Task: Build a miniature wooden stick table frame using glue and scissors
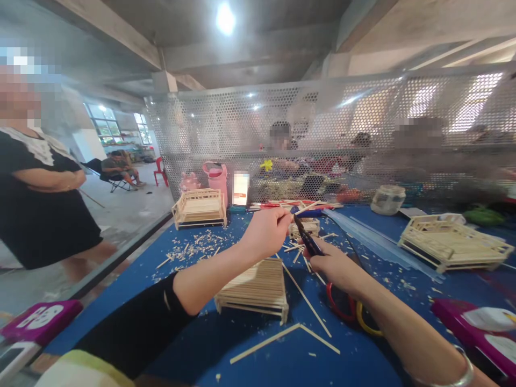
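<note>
My left hand [266, 231] is closed in a pinch, with a thin wooden stick [309, 207] at its fingertips. My right hand [336, 266] grips dark-handled pliers [307, 236], their tip close to those fingertips. Below my left hand stands a small slatted stick bed [252, 287], its top partly covered by the hand and forearm. A small stick piece of furniture [305, 228] sits behind the pliers, half hidden. Under my right forearm lie scissors with a red and a yellow handle loop [341, 302]. Loose sticks [266, 344] rest on the blue tabletop [193, 349].
Stick bench models stand at back left [200, 208] and at right [455, 244]. Stick offcuts [197, 247] litter the table. Behind are a pink tumbler [217, 183], a lit phone [241, 189], a jar [387, 200] and a perforated metal screen [226, 129]. A person [44, 199] stands left.
</note>
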`<state>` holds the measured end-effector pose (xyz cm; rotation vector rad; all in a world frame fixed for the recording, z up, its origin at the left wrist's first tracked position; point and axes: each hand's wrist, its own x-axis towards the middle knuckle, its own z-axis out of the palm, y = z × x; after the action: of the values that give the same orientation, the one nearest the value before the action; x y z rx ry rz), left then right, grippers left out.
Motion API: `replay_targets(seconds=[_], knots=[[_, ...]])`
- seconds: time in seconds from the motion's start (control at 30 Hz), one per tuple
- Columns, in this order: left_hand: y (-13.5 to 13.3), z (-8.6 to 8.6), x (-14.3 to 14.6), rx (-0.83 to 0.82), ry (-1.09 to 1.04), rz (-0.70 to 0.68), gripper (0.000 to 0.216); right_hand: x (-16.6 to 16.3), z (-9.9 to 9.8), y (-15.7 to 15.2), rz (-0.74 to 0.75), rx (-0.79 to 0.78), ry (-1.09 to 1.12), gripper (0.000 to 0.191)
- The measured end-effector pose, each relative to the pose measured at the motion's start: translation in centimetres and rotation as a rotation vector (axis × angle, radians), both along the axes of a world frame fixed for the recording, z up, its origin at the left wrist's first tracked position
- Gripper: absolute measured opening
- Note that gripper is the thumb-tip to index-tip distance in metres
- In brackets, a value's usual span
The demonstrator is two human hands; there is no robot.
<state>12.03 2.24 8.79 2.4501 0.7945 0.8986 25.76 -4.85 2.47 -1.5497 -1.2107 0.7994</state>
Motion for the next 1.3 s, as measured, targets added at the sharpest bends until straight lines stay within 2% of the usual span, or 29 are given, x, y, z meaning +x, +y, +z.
replay_targets(seconds=[0.23,0.4,0.77,1.07,1.2,1.3], knots=[[-0.5,-0.2,0.1,-0.006,0.043,0.004,0.034,-0.2,0.2,0.0,-0.008,0.000,-0.035,0.042],[-0.9,-0.4,0.3,0.020,0.061,0.011,0.032,-0.5,0.4,-0.3,-0.046,0.006,-0.191,0.045],[-0.5,-0.8,0.1,0.151,0.073,-0.027,0.031,-0.3,0.0,-0.5,-0.146,0.124,-0.550,0.018],[0.4,-1.6,-0.8,0.149,0.058,-0.060,0.030,-0.8,-0.2,-0.2,-0.039,0.134,-0.384,0.004],[0.4,-1.2,-1.1,0.097,-0.021,-0.135,0.032,-1.1,0.2,-0.3,0.130,0.099,-0.169,0.010],[0.2,-0.2,-1.2,-0.016,-0.059,-0.197,0.033,-1.4,0.3,-0.3,0.227,0.079,-0.024,0.017]])
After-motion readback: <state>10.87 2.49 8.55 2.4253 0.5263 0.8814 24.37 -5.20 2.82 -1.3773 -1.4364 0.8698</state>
